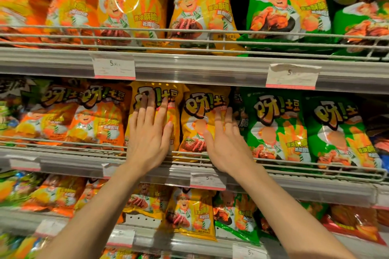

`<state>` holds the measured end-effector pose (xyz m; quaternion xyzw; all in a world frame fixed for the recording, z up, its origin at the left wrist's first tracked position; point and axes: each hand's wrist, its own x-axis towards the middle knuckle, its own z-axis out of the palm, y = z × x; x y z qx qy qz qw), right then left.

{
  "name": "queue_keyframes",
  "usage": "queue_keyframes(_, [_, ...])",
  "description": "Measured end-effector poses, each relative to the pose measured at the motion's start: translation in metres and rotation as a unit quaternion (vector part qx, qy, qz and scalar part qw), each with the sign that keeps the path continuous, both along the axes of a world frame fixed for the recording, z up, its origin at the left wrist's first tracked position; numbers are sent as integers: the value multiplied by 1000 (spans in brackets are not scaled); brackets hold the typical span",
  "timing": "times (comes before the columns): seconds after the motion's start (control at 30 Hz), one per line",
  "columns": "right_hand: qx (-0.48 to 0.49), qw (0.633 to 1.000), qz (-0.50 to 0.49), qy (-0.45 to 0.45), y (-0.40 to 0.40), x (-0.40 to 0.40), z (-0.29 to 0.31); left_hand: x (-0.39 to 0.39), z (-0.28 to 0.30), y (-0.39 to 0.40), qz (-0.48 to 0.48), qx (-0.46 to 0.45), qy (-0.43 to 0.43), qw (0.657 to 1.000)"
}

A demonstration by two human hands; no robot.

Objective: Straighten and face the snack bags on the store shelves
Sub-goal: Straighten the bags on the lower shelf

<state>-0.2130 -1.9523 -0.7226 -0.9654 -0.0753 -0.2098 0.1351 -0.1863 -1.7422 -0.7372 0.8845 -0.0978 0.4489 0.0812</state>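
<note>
Two yellow snack bags stand side by side on the middle shelf. My left hand (pixel 149 130) lies flat, fingers spread, on the front of the left yellow bag (pixel 136 94). My right hand (pixel 226 143) rests with fingers apart against the right edge of the right yellow bag (pixel 200 111), which stands upright and faces front. Neither hand grips anything. Orange bags (pixel 99 120) stand to the left and green bags (pixel 273 128) to the right on the same shelf.
A wire guard rail (pixel 315 167) runs along each shelf front, with price tags (pixel 291 75) clipped to the edge strips. The upper shelf holds orange, yellow (pixel 202 6) and green bags. On the lower shelf a yellow bag (pixel 189 214) leans forward over the edge.
</note>
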Motion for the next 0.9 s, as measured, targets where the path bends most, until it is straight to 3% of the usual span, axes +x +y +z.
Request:
queue_keyframes(0.2, [66, 996, 44, 27, -7, -2, 8, 0, 2, 0, 6, 4, 25, 1000])
queue_keyframes(0.3, [87, 993, 77, -34, -30, -19, 19, -7, 3, -2, 9, -4, 6, 1000])
queue_keyframes(0.43, [38, 985, -3, -165, -86, -33, 22, -21, 11, -22, -59, -55, -69, 994])
queue_keyframes(0.5, [20, 981, -74, -177, -108, -33, 18, -24, 16, -42, -116, -54, -71, 989])
queue_keyframes(0.6, [9, 987, -138, -81, -113, -28, 7, -19, 18, -77, -139, -26, 23, 990])
queue_keyframes(0.7, [3, 988, -142, -62, -107, -23, 2, -9, 16, -98, -95, -14, 112, 989])
queue_keyframes(0.9, [28, 990, -104, -90, -99, -19, 4, -2, 5, -95, -122, -31, 123, 984])
